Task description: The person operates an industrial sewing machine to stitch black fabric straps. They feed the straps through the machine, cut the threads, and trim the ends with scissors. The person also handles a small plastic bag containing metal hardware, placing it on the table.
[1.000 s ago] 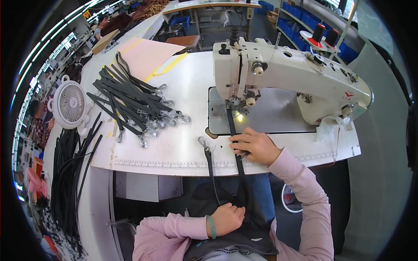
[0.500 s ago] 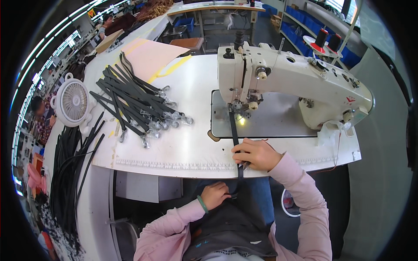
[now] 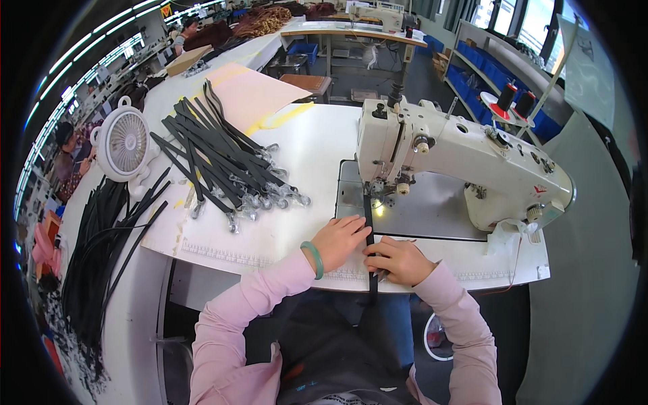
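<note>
On the white table (image 3: pixel 320 152) runs a flat black strap (image 3: pixel 368 212), right hand (image 3: pixel 401 262) pinching, left hand (image 3: pixel 335 244) half-open alongside. Shelves (image 3: pixel 484 71) stand beyond.

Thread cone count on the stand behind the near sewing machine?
2. Left cone and right cone, side by side on the white stand; any behind them would be hidden.
</note>
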`<move>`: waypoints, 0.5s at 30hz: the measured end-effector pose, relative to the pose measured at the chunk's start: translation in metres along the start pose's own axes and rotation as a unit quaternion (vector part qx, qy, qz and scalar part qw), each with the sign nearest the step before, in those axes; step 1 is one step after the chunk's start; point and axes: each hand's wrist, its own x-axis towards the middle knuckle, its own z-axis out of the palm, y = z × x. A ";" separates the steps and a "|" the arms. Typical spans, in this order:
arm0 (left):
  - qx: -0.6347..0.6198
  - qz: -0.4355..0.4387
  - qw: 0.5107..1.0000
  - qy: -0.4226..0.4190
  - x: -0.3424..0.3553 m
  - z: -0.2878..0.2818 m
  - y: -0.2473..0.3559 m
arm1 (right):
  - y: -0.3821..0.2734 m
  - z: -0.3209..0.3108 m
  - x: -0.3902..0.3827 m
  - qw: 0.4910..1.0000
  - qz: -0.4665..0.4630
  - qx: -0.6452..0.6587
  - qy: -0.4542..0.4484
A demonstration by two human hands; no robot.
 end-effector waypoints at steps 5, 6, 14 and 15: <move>-0.021 -0.028 0.996 -0.076 0.033 0.004 -0.019 | -0.001 -0.003 -0.003 1.000 0.020 -0.006 0.000; -0.018 -0.034 0.996 -0.078 0.033 0.000 -0.024 | -0.001 -0.001 0.000 1.000 0.014 -0.001 0.006; -0.062 -0.027 0.998 0.001 0.025 0.014 -0.040 | -0.004 -0.004 0.004 0.999 0.034 0.024 -0.013; -0.063 -0.026 0.998 0.008 0.024 0.017 -0.040 | -0.004 -0.004 0.004 0.999 0.043 0.031 -0.010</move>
